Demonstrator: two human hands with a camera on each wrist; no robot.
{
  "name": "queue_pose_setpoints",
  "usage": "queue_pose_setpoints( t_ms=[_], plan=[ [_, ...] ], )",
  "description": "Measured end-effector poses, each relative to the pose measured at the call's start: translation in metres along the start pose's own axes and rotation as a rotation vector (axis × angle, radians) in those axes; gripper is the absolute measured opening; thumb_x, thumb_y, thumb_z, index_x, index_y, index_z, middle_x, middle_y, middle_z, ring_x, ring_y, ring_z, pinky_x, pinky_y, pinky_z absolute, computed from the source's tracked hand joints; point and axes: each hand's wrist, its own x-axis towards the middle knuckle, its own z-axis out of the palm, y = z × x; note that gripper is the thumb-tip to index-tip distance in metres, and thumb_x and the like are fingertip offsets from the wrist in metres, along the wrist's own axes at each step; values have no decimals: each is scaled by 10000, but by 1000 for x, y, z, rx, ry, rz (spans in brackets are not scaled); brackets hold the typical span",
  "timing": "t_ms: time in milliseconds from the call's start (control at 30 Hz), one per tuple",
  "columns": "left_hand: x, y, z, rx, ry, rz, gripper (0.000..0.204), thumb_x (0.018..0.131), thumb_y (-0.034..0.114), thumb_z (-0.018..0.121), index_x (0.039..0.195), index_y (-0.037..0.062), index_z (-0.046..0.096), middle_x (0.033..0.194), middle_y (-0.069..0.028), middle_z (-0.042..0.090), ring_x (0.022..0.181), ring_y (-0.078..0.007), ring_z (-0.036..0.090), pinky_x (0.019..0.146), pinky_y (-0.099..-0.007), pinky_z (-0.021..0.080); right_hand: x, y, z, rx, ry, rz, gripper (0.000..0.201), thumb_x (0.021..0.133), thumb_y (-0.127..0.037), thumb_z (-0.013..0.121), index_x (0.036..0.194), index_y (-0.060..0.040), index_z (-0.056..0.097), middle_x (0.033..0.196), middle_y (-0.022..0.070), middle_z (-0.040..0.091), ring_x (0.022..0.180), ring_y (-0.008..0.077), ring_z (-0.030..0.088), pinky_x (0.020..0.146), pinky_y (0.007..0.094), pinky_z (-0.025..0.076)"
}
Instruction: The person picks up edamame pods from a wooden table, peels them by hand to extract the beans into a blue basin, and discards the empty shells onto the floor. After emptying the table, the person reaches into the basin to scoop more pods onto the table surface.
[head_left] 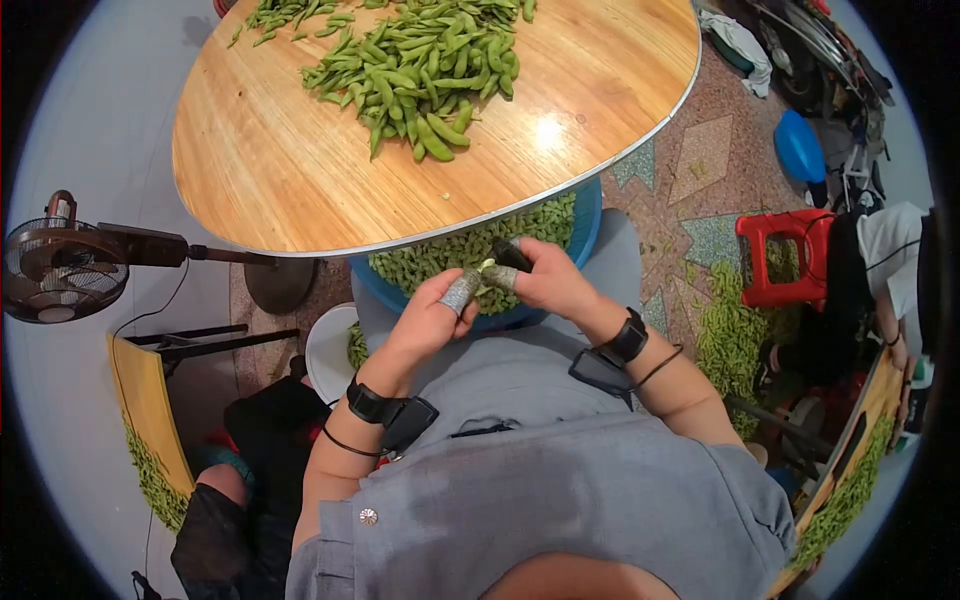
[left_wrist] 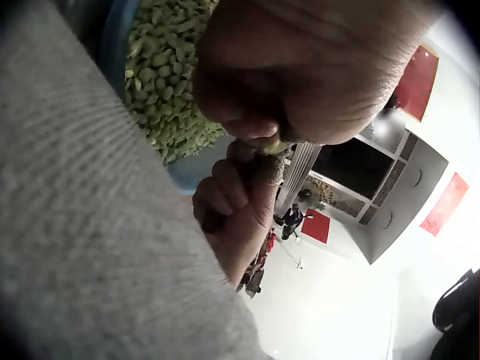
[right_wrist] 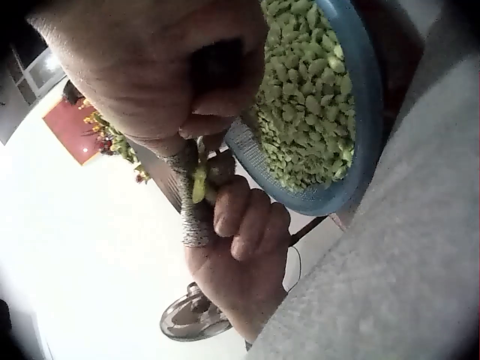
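Observation:
Above a blue basin of shelled green beans, both hands meet thumb to thumb. A small yellow-green edamame pod is pinched between them, mostly hidden by the fingers. My left hand grips it from the left, its thumb wrapped in grey tape. From the other side my right hand pinches the pod, with a similar wrap on its thumb and a black cover on one finger. In the left wrist view the beans lie below the hands.
A round wooden table with a heap of whole edamame pods overhangs the basin. A white bucket and a fan stand at left. At right are a red stool, pods on the floor and another person's arm.

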Motion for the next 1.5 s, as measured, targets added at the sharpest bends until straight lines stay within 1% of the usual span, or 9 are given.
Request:
queue_pose_setpoints(
  t_ms=[133,233,333,400,467,567,833,1033,1500],
  plan=[
    [2,-4,-9,-59,7,-44,140,945,113,403,877,57,512,605,11,426,487,-76,344,436,-219,283,11,18,5,-194,120,-318,179,818,-153,648,926,-21,595,711,-9,560,615,58,486,523,236,414],
    [3,4,-6,-301,-16,-208,161,903,17,343,831,68,478,578,23,341,465,-76,260,412,-233,218,10,16,3,-380,47,-356,237,770,-150,596,910,37,553,745,196,579,644,307,577,595,373,460],
    [11,1,-7,-245,-61,-177,166,898,10,341,819,66,475,581,24,343,467,-78,263,413,-239,218,16,25,6,-524,104,-323,246,765,-152,585,882,57,528,726,214,575,631,326,578,575,392,453],
    [17,-5,-10,-252,-80,-167,145,886,5,376,823,57,495,586,17,370,474,-80,299,420,-244,242,17,28,9,-490,118,-317,237,823,-188,552,834,46,517,648,170,560,566,281,553,504,371,431],
    [20,-5,-4,86,-88,-78,129,895,34,400,820,47,504,604,-1,427,479,-89,351,425,-236,269,20,30,9,164,32,239,270,895,-238,486,797,11,514,583,76,498,504,182,485,443,316,390],
    [25,0,1,234,-19,-33,145,874,24,398,863,27,543,604,1,445,480,-87,377,430,-241,289,22,32,0,422,-62,472,317,942,-290,428,823,-9,514,603,8,436,480,91,389,407,254,324],
    [31,-5,-9,-365,-6,-243,186,955,195,446,958,34,539,602,1,462,459,-81,368,420,-233,284,16,12,3,458,-9,222,184,912,-210,510,1004,-51,498,632,-43,424,511,44,358,428,208,296],
    [35,-2,-6,319,17,-108,218,939,216,470,946,21,569,622,-53,564,445,-85,461,393,-213,337,16,3,5,553,-33,341,131,896,-178,498,910,-51,471,673,-14,447,504,49,373,406,201,305],
    [52,-12,-1,92,316,-21,221,855,24,415,1017,-22,558,683,-70,555,490,-98,460,413,-230,357,13,20,13,530,239,239,180,884,-156,480,994,-14,486,708,5,479,520,58,395,421,213,324]
  ],
)
